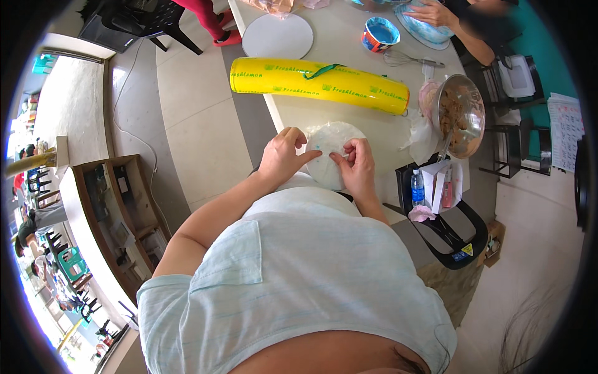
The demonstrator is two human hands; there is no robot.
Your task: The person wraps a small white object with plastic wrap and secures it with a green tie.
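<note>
A round white disc [330, 134] lies at the near edge of the table, its surface looking crinkled and partly see-through, as if under clear film. My left hand [283, 156] is at its left rim, fingers curled and thumb reaching over the disc. At the right rim my right hand [358, 168] has its thumb and fingers curled close together. Both hands look closed, but whatever thin thing they may pinch is too small to make out. Just beyond the disc lies a long yellow roll of cling film [317, 86] with a green strip on it.
Right of the disc stand a steel bowl [476, 118] with brown contents, a whisk [405, 60] and a black bag [458, 240] with a water bottle [417, 187]. Farther off are a white round board [277, 37], a blue-filled tub [380, 34] and another person's hand [433, 14] on a blue-smeared disc.
</note>
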